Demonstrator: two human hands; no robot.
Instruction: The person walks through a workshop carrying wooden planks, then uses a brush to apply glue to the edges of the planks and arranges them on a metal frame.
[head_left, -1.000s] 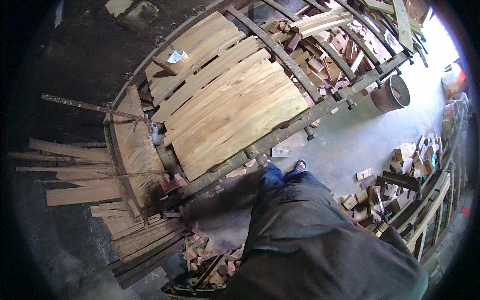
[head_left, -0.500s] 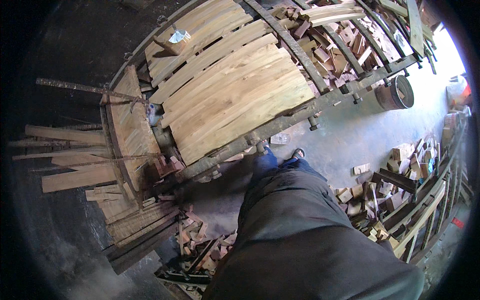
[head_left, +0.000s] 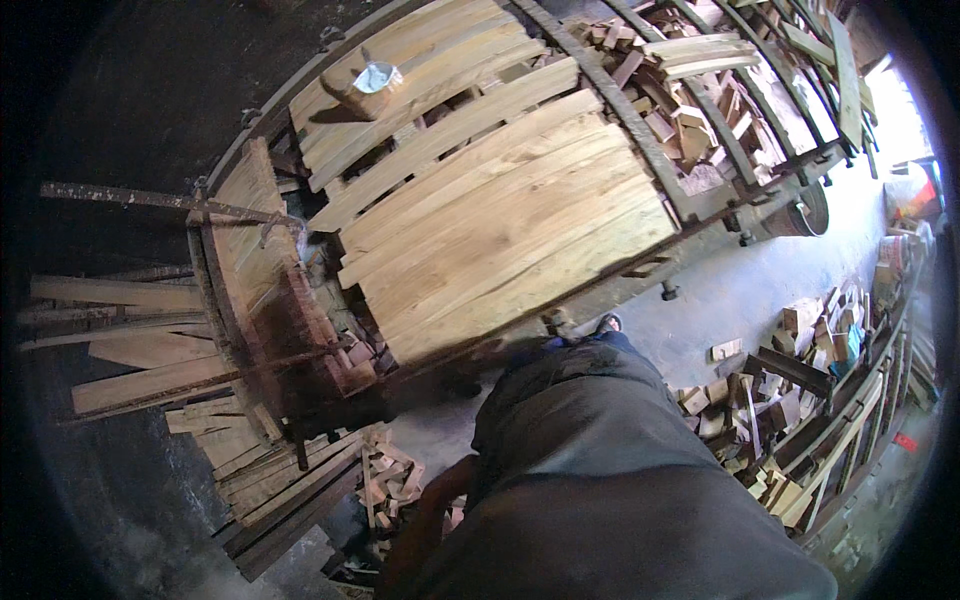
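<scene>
My left hand or forearm shows dark and blurred at the lower edge, against the left side of my dark clothing. Its fingers cannot be made out, nor whether anything is in them. No part of my right hand shows. In front of me, pale wooden boards lie side by side on a metal frame. A small container with a white inside stands on the farther boards. One of my feet shows at the frame's near edge.
Wood offcuts fill the frame's far right part. A bucket stands beyond its edge. Another offcut heap and a metal rack are at right. Boards jut out at left, above stacked strips.
The view has shifted as my body moved closer to the frame, and the boards now sit lower and farther right. My left arm has come into view at the lower edge.
</scene>
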